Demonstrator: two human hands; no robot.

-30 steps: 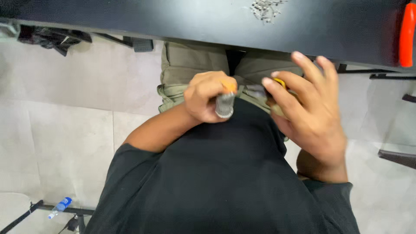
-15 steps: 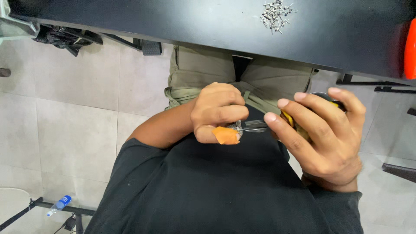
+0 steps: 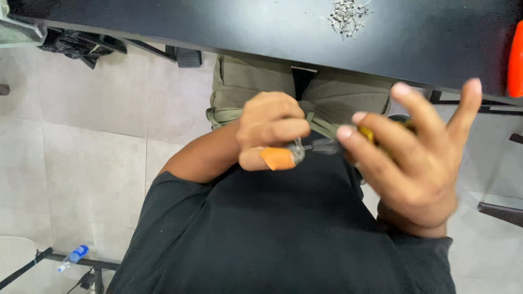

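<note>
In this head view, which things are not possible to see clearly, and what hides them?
- Tool: mostly hidden between left hand and right hand; kind unclear.
- Right hand: motion-blurred; grip uncertain.
- Small metal parts on the black table: too small to identify.
- Orange object: cut off by the right edge.

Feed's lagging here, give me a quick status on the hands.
Left hand closed on a small metal and orange piece. Right hand fingers spread, around a yellow-handled tool. Both close to the black shirt; nothing between them.
</note>
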